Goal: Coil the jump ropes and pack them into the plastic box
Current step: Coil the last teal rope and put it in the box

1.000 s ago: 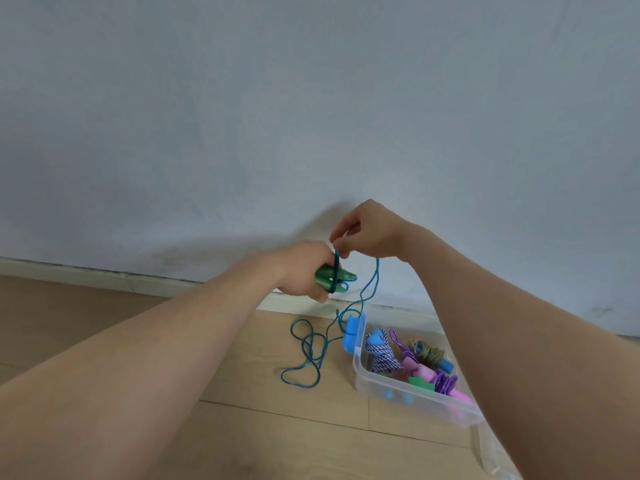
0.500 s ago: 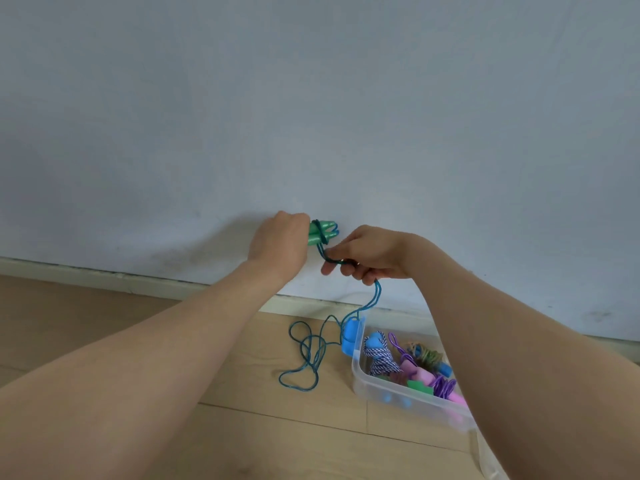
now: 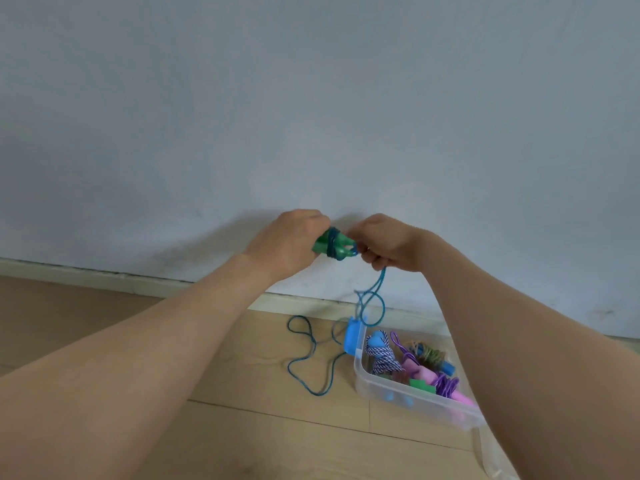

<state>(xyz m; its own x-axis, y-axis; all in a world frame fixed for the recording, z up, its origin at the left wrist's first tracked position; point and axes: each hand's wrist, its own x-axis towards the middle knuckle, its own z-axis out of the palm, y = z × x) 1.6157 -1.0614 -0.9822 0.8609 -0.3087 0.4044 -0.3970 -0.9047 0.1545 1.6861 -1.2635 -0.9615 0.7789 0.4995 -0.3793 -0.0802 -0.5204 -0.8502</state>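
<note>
My left hand (image 3: 287, 242) grips the green handles (image 3: 334, 246) of a jump rope, held up in front of the wall. A few turns of its blue cord circle the handles. My right hand (image 3: 388, 242), just right of the handles, pinches the blue cord (image 3: 380, 282), which hangs down and trails in loose loops (image 3: 304, 355) on the wooden floor. Below stands the clear plastic box (image 3: 391, 388) with a blue latch (image 3: 351, 336); several coiled ropes lie inside, among them a blue-white one (image 3: 382, 358) and a purple one (image 3: 446, 384).
A pale blue wall with a skirting board (image 3: 138, 278) runs close behind my hands. The floor is light wood planks. A clear plastic piece, perhaps the box lid (image 3: 491, 459), shows at the bottom right, partly hidden by my right arm.
My right hand has carried the cord around the green handles, adding a turn. The loops on the floor have shrunk and stretched out as cord was drawn up.
</note>
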